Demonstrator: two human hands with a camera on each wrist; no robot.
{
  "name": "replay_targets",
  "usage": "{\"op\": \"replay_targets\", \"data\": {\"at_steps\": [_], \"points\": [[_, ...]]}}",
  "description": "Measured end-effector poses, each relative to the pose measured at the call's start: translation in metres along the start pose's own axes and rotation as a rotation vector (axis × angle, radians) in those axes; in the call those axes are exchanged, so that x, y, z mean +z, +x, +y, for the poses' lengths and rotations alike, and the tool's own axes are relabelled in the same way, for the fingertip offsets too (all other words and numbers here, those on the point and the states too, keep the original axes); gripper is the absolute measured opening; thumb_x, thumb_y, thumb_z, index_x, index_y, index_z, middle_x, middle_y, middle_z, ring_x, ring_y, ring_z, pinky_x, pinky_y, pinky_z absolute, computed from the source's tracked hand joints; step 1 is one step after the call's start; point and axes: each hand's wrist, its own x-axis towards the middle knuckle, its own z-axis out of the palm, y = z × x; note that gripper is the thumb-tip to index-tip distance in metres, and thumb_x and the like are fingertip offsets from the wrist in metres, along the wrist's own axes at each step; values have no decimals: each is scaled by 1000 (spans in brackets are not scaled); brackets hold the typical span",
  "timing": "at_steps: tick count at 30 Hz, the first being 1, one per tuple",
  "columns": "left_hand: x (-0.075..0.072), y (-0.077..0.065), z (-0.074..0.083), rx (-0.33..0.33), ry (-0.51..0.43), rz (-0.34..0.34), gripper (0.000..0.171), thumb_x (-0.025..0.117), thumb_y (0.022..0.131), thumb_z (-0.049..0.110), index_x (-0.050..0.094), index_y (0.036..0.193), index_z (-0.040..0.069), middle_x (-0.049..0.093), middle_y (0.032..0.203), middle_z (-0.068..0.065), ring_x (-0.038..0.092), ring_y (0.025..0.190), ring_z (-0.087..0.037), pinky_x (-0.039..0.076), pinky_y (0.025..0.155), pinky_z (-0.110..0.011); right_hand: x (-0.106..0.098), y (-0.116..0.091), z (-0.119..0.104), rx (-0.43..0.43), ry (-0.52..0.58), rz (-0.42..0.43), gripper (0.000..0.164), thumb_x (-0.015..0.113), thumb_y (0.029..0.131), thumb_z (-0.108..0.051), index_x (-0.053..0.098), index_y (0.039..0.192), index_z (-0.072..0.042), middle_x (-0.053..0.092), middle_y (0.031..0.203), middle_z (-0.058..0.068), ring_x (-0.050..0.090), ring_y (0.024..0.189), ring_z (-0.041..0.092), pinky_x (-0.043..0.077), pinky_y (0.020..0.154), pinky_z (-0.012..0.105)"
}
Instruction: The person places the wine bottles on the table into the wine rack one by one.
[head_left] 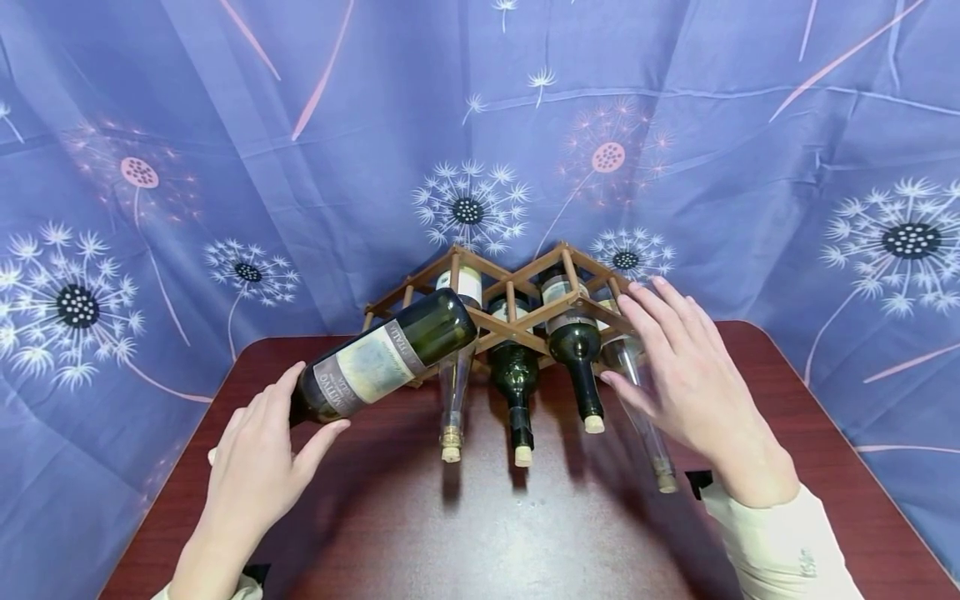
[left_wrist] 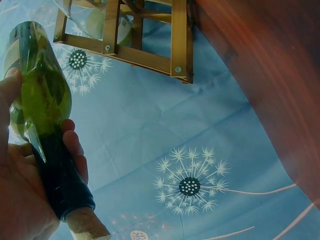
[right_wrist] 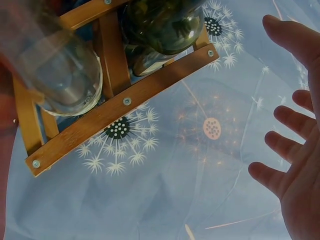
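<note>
My left hand (head_left: pixel 258 454) grips a dark green wine bottle (head_left: pixel 382 354) by its neck and shoulder. The bottle is tilted, its base up toward the wooden wine rack (head_left: pixel 517 321), just in front of the rack's left part. In the left wrist view the fingers wrap the neck, and a cork (left_wrist: pixel 88 225) sticks out below. My right hand (head_left: pixel 686 371) is spread beside the rack's right end, nothing in its grasp. In the right wrist view its fingers (right_wrist: pixel 295 125) are apart from the rack's frame (right_wrist: pixel 127 101).
Several corked bottles lie in the rack, necks forward: a clear bottle (head_left: pixel 453 400), a green bottle (head_left: pixel 515 392), a darker bottle (head_left: pixel 577 358) and another clear bottle (head_left: pixel 645 417) at right. The rack stands at the back of a reddish-brown table (head_left: pixel 480 533), against a blue dandelion-patterned cloth (head_left: pixel 360 167).
</note>
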Motion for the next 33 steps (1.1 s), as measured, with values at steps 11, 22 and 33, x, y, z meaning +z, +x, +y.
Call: {"op": "replay_targets", "data": {"at_steps": [11,22,33], "points": [[-3,-8,-5,-53,11,-23,89,83,76,43,44,149,11,61,124,-18,58,101,-40,43,81,-57,-4,-8,5,42,-17,-67,84,60,89,-56,40,152,-4,38,154,18,24,146,37,16,115,58],[-4,-18,-11,-105,12,-52,86,79,80,48,44,149,11,60,126,-18,58,102,-43,42,85,-58,-3,-14,10,67,-11,-45,85,56,90,-62,44,148,-1,40,153,18,25,146,37,17,114,59],[-3,-29,-17,-151,11,-73,86,79,80,48,44,149,11,59,129,-16,58,102,-43,41,87,-55,-4,-23,17,114,-29,-100,89,57,87,-65,41,151,-6,39,154,16,22,147,35,16,114,59]]}}
